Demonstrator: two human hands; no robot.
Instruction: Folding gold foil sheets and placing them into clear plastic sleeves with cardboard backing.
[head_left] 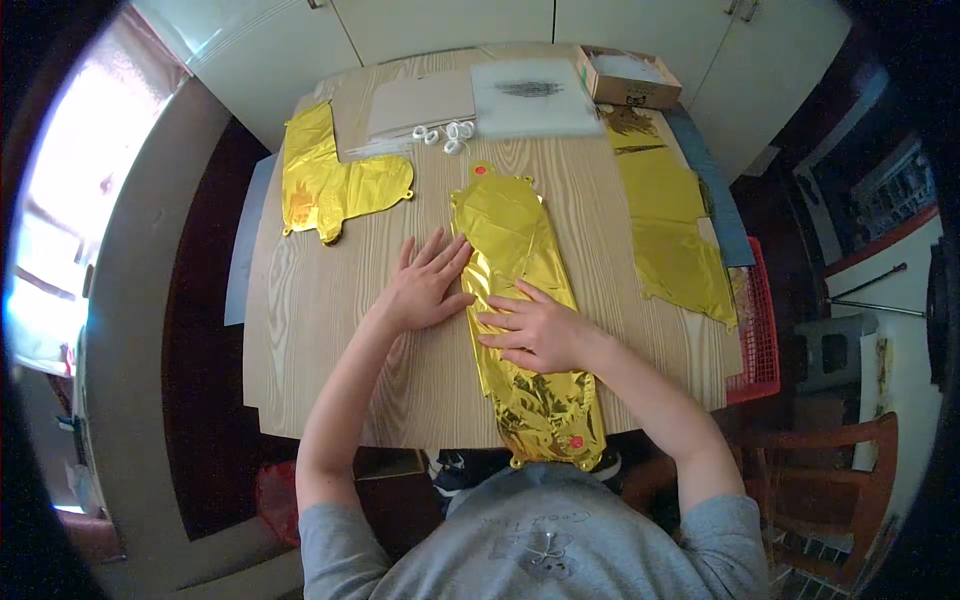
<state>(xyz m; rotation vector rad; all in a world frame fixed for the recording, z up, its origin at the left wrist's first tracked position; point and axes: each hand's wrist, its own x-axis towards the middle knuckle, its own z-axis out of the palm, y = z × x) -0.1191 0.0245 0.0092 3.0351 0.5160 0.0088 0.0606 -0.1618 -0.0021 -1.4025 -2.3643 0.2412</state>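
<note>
A long, flat gold foil balloon point(510, 225) lies lengthwise in front of me, its near end reaching the table's front edge. It has small tabs at its rim and a red spot near each end. My left hand point(425, 285) rests with fingers spread on the table and the balloon's left edge. My right hand point(535, 328) lies flat across the middle of the same balloon, fingers apart. Neither hand grips anything. Another gold foil balloon point(340, 185), angular in outline, lies at the far left. A further gold foil balloon point(675, 235) is spread along the right side.
Several white ribbon coils point(445, 133) sit beyond the balloon. Behind them are a grey-beige sheet point(420, 103) and a translucent white sheet point(535, 100). An open cardboard box point(630, 90) stands at the back right. A red plastic basket point(762, 320) is beside the table's right edge, near a wooden chair point(830, 480).
</note>
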